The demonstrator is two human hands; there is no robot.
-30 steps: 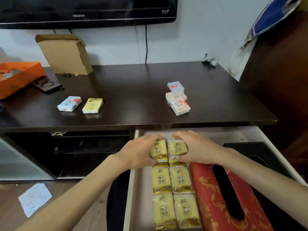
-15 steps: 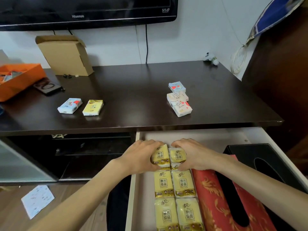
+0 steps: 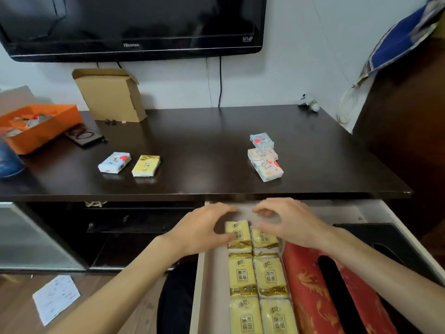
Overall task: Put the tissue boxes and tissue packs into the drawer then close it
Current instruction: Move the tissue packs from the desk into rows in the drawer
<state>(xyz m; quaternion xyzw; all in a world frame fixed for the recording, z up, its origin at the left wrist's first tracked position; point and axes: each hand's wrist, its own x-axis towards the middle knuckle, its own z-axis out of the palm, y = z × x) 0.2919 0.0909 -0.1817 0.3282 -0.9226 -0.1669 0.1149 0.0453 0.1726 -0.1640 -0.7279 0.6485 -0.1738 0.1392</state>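
Note:
The white drawer (image 3: 200, 273) stands pulled out under the dark table (image 3: 204, 145). Inside lie two columns of yellow tissue packs (image 3: 256, 276), a red tissue box (image 3: 308, 285) and a black tissue box (image 3: 356, 233). My left hand (image 3: 202, 229) and right hand (image 3: 287, 224) hover with fingers spread over the two farthest yellow packs (image 3: 240, 233); my left thumb is at the left one's edge. On the table lie a blue-white pack (image 3: 114, 162), a yellow pack (image 3: 146, 165), and three patterned packs (image 3: 265, 156) at the right.
A cardboard box (image 3: 110, 95) and an orange box (image 3: 36, 126) stand at the table's back left, a dark flat device (image 3: 84, 137) beside them. A TV (image 3: 132, 25) hangs above. A dark cabinet (image 3: 404, 131) borders the right. A paper (image 3: 56, 297) lies on the floor.
Both hands have let go of the two farthest yellow packs and opened above them. The packs now lie flat at the head of the columns.

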